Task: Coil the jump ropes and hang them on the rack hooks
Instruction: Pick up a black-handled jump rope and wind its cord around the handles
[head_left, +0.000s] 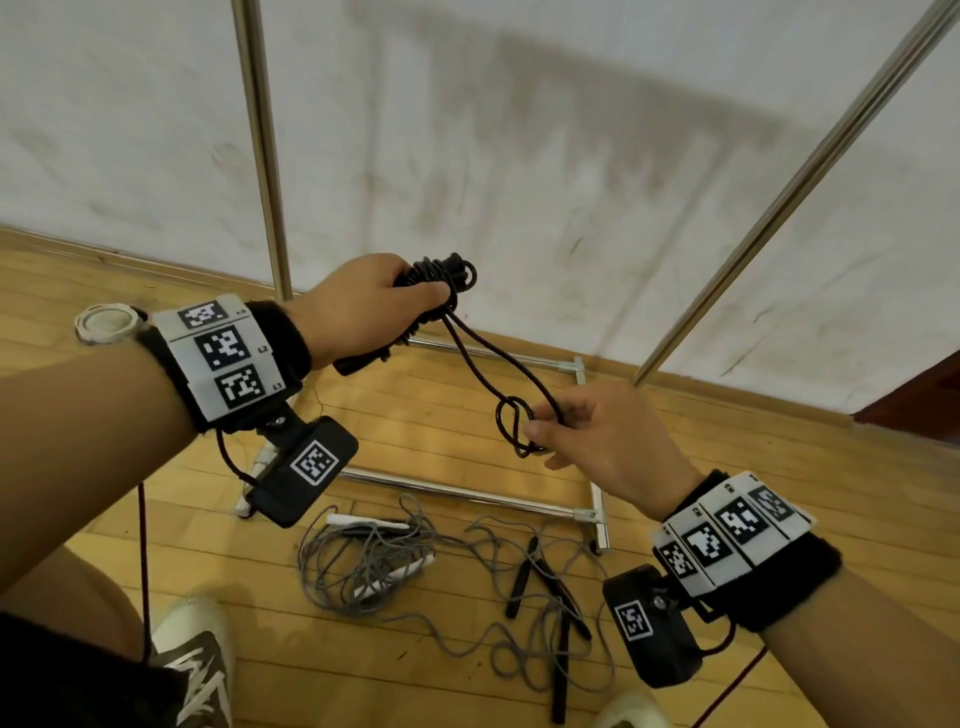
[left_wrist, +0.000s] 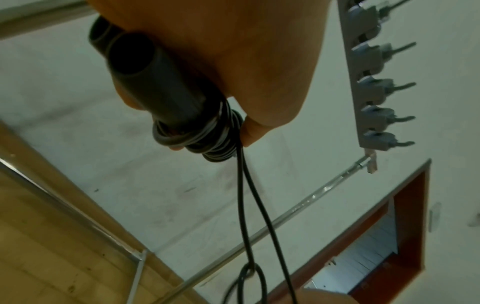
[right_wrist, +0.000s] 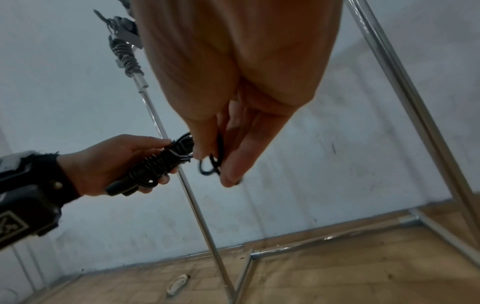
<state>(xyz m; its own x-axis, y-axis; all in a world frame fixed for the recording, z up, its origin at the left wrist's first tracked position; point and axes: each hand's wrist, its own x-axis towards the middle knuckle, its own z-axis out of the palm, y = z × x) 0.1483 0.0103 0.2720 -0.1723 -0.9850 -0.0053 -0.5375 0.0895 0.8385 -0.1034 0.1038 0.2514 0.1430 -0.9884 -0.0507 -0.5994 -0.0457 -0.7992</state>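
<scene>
My left hand (head_left: 363, 306) grips the two black handles (left_wrist: 145, 82) of a black jump rope, with its cord wound round them in a tight coil (left_wrist: 207, 139). Two strands (head_left: 488, 358) run from the coil down to my right hand (head_left: 582, 441), which pinches a small knotted loop (head_left: 514, 423) at the rope's end. The same loop (right_wrist: 210, 164) shows between thumb and fingers in the right wrist view. A grey bar with a row of hooks (left_wrist: 374, 86) hangs on the rack, up and right of my left hand. A coiled grey rope (right_wrist: 127, 55) hangs on it.
The chrome rack has two uprights (head_left: 262, 145) (head_left: 795, 192) and a base frame (head_left: 592, 499) on the wooden floor by a white wall. A tangled grey rope (head_left: 374, 566) and a black-handled rope (head_left: 545, 582) lie on the floor near my shoes (head_left: 202, 670).
</scene>
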